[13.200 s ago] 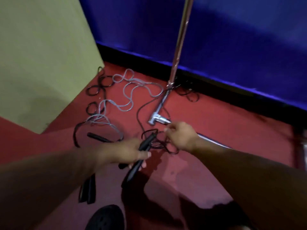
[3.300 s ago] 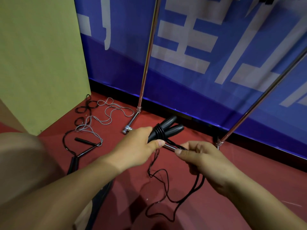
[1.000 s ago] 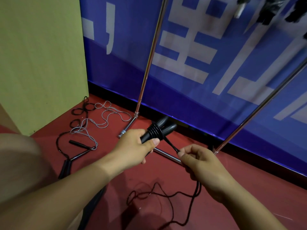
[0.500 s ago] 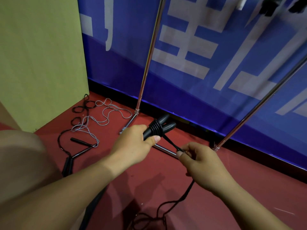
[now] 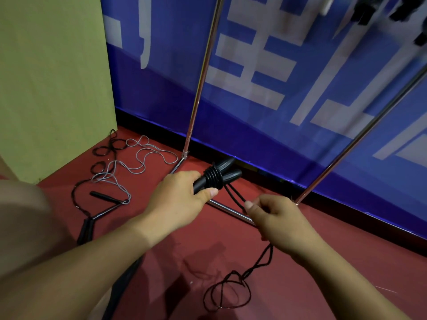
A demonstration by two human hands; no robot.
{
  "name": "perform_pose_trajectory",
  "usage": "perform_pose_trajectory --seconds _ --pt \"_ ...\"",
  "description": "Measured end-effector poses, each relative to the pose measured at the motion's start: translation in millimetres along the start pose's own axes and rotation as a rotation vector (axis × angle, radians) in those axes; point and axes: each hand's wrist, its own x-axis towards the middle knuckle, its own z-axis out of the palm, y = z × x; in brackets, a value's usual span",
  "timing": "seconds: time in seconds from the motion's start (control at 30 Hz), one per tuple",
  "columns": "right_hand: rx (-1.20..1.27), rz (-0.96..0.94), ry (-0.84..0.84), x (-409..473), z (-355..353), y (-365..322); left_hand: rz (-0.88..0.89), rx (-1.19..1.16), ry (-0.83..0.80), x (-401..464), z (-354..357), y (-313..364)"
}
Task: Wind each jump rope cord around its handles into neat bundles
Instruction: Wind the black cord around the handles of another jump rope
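Note:
My left hand (image 5: 182, 199) grips two black jump rope handles (image 5: 219, 174) held side by side, with several turns of black cord wound round them. My right hand (image 5: 275, 218) pinches the doubled black cord (image 5: 235, 196) a short way below the handles. The loose cord (image 5: 227, 294) hangs under that hand and loops on the red floor. At the left lie a grey rope (image 5: 143, 158) and a black rope (image 5: 104, 148) in loose tangles, with their black handles (image 5: 101, 196) (image 5: 85, 229) on the floor.
A chrome rack frame (image 5: 198, 84) stands against the blue banner wall, its base bar (image 5: 227, 210) running under my hands and a second pole (image 5: 360, 137) leaning at the right. A green panel (image 5: 53, 84) closes the left side. My knee (image 5: 23, 227) fills the lower left.
Over the last second the coil on the handles has stayed, my right hand has shifted along the cord close to the handles, and the loose cord loop now lies lower right on the floor.

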Motion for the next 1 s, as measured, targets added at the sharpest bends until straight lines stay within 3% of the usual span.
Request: perform_pose_trajectory --seconds 0.13,0.37,0.7,1.0 --pt "0.353 0.034 -0.137 -5.1 -2.7 -10.6 0.009 0.019 -0.008 -1.2 0.5 1.1" --pt "0.342 0.004 -0.316 -9.4 6.8 -10.0 0.035 -0.001 -0.037 -4.3 2.7 5.6" --pt "0.237 -0.149 -0.079 -4.9 2.6 -7.5 0.085 0.043 -0.293 -5.8 3.2 1.4" --pt "-0.394 -0.304 0.206 3.1 4.8 3.6 0.268 0.326 -0.333 -17.9 0.7 5.7"
